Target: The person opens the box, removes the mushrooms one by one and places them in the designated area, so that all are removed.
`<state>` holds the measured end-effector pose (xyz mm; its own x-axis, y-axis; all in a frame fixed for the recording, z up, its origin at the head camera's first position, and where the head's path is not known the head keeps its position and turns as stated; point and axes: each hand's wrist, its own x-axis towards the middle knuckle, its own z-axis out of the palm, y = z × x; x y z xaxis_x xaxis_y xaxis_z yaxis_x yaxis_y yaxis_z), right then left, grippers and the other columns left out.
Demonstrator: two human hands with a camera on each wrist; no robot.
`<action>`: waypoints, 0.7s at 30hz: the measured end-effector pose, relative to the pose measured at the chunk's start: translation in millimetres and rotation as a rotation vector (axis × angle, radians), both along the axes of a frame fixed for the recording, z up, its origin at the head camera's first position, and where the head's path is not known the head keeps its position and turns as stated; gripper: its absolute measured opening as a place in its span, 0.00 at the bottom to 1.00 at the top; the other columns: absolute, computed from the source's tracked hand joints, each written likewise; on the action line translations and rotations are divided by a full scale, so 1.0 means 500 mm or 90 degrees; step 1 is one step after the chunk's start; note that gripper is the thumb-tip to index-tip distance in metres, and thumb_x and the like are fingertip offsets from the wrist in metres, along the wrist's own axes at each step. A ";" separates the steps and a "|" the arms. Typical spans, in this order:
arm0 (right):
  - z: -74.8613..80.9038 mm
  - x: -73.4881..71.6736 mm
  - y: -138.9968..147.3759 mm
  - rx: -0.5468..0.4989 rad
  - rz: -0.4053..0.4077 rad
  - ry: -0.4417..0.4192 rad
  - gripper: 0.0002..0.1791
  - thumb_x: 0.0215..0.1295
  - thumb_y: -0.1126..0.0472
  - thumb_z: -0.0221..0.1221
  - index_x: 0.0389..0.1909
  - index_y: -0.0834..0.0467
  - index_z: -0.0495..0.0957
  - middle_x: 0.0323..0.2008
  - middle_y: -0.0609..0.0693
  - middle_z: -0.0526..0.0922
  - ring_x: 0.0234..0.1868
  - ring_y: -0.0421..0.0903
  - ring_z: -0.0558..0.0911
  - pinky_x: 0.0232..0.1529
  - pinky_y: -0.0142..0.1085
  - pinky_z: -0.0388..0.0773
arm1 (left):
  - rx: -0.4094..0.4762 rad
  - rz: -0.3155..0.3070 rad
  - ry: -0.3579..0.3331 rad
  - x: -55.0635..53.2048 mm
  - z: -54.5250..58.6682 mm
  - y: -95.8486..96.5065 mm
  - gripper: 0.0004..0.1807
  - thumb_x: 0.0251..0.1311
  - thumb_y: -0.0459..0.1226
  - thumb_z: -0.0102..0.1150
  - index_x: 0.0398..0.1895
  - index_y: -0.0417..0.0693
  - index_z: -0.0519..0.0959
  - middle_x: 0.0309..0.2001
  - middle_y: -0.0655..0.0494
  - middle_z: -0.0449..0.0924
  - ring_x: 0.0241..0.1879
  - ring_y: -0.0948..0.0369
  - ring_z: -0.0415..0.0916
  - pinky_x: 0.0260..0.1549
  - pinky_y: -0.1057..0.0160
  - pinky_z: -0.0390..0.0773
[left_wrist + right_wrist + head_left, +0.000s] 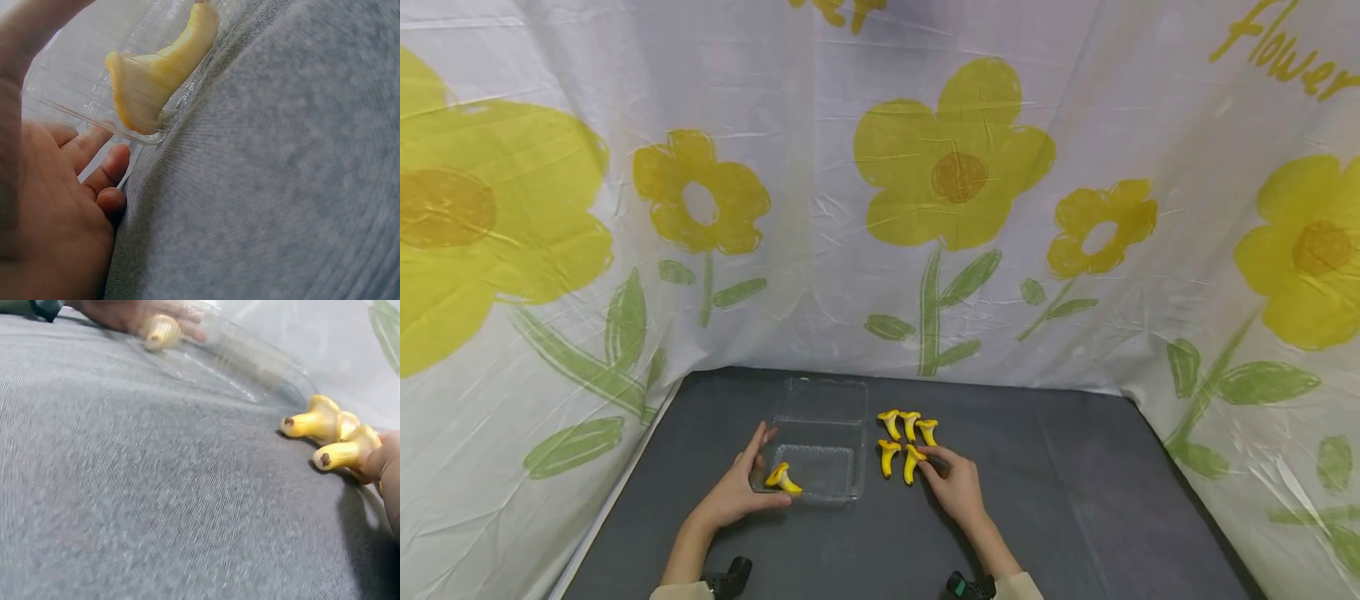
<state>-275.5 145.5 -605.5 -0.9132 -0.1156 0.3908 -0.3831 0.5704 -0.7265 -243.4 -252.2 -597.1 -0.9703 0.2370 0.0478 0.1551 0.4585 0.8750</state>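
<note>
A clear plastic box point(859, 450) with its lid point(827, 400) folded back lies on the dark cloth. My left hand point(741, 487) grips its left front corner, thumb along the front and fingers at the left side. One yellow chanterelle mushroom point(783, 477) lies inside, near that corner; it shows through the plastic wall in the left wrist view point(156, 78). Right of the box, several more chanterelles stand in two rows. My right hand point(955, 485) pinches the cap of the front-right chanterelle point(912, 467) between thumb and forefinger. Its stem point(340, 456) points toward the right wrist camera.
Three chanterelles form the back row, including the middle one point(910, 425); another chanterelle point(888, 458) stands left of the pinched one. Dark grey cloth point(1075, 500) covers the table. A white curtain point(805, 275) with printed yellow flowers hangs behind and at both sides.
</note>
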 end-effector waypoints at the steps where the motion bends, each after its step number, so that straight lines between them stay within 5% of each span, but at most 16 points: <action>1: 0.001 -0.002 -0.001 0.001 -0.001 0.003 0.11 0.68 0.65 0.71 0.50 0.51 0.91 0.41 0.49 0.93 0.08 0.25 0.50 0.13 0.26 0.56 | -0.002 0.002 0.000 -0.001 0.000 0.000 0.75 0.52 0.44 0.84 0.88 0.44 0.33 0.86 0.47 0.49 0.52 0.54 0.59 0.53 0.46 0.62; 21: -0.004 0.000 0.004 -0.046 0.013 -0.017 0.16 0.65 0.65 0.74 0.53 0.56 0.90 0.50 0.52 0.92 0.08 0.23 0.50 0.13 0.22 0.54 | -0.008 0.001 -0.002 -0.002 -0.002 -0.001 0.75 0.52 0.44 0.84 0.88 0.44 0.32 0.86 0.44 0.47 0.57 0.50 0.60 0.62 0.35 0.64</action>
<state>-275.7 147.5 -607.3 -0.9213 -0.1065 0.3740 -0.3736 0.5090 -0.7754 -244.3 -252.8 -598.3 -0.9707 0.2365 0.0421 0.1523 0.4701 0.8694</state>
